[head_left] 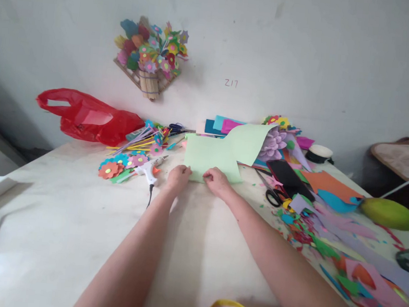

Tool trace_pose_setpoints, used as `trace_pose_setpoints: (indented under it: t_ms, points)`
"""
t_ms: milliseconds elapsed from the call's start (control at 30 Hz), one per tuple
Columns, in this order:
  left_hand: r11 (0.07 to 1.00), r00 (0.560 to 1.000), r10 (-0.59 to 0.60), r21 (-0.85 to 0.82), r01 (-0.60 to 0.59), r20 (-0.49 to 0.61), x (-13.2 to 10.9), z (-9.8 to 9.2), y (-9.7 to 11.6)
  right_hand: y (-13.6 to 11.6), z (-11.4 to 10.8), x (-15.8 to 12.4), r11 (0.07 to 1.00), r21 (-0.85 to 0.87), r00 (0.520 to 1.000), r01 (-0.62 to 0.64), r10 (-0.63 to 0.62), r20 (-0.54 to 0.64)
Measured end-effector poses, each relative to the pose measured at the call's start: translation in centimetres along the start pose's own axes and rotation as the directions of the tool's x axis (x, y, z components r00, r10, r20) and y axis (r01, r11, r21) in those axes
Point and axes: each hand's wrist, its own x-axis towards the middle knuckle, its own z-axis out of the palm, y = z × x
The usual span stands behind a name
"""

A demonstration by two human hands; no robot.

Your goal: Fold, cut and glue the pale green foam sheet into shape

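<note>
Pale tabletop (55, 235), white wall behind: I see my left hand (178, 177) and right hand (217, 180) each pinching the light green sheet (211, 155) at its near edge.

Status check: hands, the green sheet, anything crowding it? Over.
Left hand and right hand curled on green sheet near edge, grip unclear. Sheet lies on table. Glue gun close left, scissors right.

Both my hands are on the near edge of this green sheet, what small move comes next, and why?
Probably slide the left hand and right hand apart along that edge, pressing the light green sheet flat: both grip it close together mid-edge, and its far part curls upward.
</note>
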Motion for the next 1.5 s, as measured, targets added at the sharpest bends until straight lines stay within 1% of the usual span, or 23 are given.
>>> trace_pose_setpoints:
  t_ms: [133, 233, 333, 467, 600, 700, 900, 1033, 1267, 1500]
  points:
    - [0.997, 0.998, -0.039, -0.062, 0.036, -0.054, 0.0, -1.0, -1.2, 0.0, 0.0, 0.1, 0.998, 0.061, 0.999, 0.002, -0.004, 0.036]
    - [0.995, 0.994, -0.02, -0.103, 0.01, -0.103, -0.5, -1.1, -2.3, 0.2, 0.0, 0.2, 0.997, 0.08, 0.998, 0.014, -0.019, 0.064]
    - [0.994, 0.989, 0.075, -0.069, -0.085, -0.128, -1.1, -0.9, -3.1, 0.4, 0.1, 0.2, 0.993, 0.108, 0.996, 0.057, -0.065, 0.069]
    - [0.972, 0.968, 0.227, -0.029, -0.231, -0.107, -1.5, -0.8, -3.7, 0.7, 0.3, 0.3, 0.989, 0.131, 0.994, 0.076, -0.085, 0.064]
    - [0.956, 0.952, 0.289, -0.03, -0.293, -0.102, -1.3, -0.7, -4.0, 0.8, 0.4, 0.3, 0.987, 0.139, 0.995, 0.082, -0.09, 0.053]
    - [0.945, 0.94, 0.326, -0.001, -0.327, -0.101, -1.1, -0.6, -4.0, 0.7, 0.5, 0.3, 0.986, 0.147, 0.995, 0.082, -0.09, 0.05]
    - [0.933, 0.929, 0.36, 0.047, -0.357, -0.081, -0.9, -0.5, -3.8, 0.8, 0.9, 0.5, 0.988, 0.138, 0.996, 0.068, -0.075, 0.049]
    - [0.923, 0.924, 0.378, 0.1, -0.371, -0.066, -0.8, -0.5, -3.8, 0.9, 1.2, 0.6, 0.992, 0.118, 0.998, 0.035, -0.041, 0.049]
    - [0.928, 0.938, 0.342, 0.177, -0.328, -0.053, -0.8, -0.6, -3.4, 0.9, 1.5, 0.8, 0.998, 0.065, 0.999, 0.005, -0.008, 0.046]
    - [0.934, 0.947, 0.317, 0.195, -0.3, -0.061, -0.9, -0.5, -3.2, 0.5, 1.5, 0.7, 1.0, 0.025, 1.0, -0.014, 0.014, 0.027]
